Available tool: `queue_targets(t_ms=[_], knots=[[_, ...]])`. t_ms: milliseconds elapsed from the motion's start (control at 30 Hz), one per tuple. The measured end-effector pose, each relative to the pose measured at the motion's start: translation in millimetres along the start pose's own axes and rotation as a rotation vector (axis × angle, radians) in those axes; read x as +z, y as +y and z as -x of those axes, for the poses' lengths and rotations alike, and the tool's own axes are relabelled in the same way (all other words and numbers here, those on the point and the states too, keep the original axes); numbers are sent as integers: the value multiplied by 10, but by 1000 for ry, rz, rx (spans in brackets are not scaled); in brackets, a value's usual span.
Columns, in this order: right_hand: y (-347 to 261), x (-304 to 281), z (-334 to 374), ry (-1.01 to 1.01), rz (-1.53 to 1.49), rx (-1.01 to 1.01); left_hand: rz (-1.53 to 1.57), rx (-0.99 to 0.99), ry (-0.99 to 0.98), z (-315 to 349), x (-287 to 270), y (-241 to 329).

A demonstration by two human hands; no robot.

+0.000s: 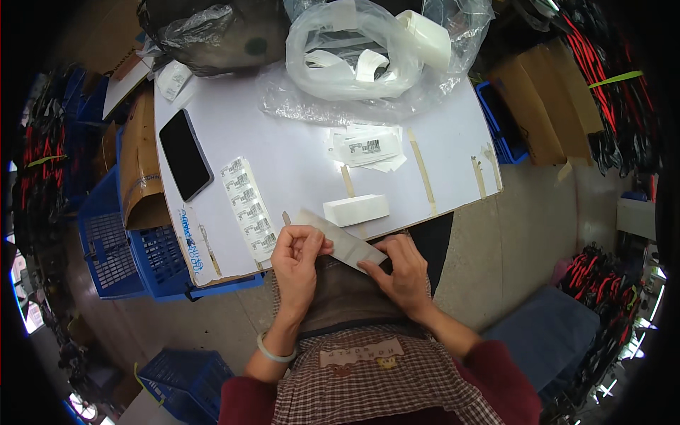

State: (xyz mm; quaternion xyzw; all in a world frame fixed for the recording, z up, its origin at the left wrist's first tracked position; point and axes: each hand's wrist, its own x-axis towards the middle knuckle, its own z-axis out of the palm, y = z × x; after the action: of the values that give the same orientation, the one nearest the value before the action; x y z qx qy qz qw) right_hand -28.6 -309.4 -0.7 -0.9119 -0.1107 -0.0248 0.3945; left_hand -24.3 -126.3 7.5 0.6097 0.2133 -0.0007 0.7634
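A flat, pale greyish strip (pixel 347 244), like a label or a small clear sleeve, is tilted over my lap at the table's near edge. The thumb and fingers of my right hand (pixel 402 273) grip its lower right end. Beside its left edge, my left hand (pixel 296 262) is closed in a pinch; what lies between the fingertips is too small to make out. Just beyond the strip, a white stack of folded cards (pixel 356 210) lies on the table. A sheet of barcode stickers (pixel 249 211) lies left of my left hand. Farther back is a loose pile of printed labels (pixel 368 146).
The white table (pixel 283 156) carries a black phone (pixel 185 154) at left. At the back are a clear plastic bag (pixel 354 78) with white rolls and a dark bag (pixel 212 39). Blue crates (pixel 117 241) and cardboard boxes (pixel 545 103) flank the table.
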Motion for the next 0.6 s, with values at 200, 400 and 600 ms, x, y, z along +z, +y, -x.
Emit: queue_targets(t_ms=[200,400,600], knots=[[-88,-88,37,38,-222,-295,-42,-236,-47,266,-78,244],[-273,-268,-121,-173,-260,-588,261,-310,-22,252,-52,417],[-317,-468,-679,-245,-570,-134,8,-418,-353,270,-47,477]])
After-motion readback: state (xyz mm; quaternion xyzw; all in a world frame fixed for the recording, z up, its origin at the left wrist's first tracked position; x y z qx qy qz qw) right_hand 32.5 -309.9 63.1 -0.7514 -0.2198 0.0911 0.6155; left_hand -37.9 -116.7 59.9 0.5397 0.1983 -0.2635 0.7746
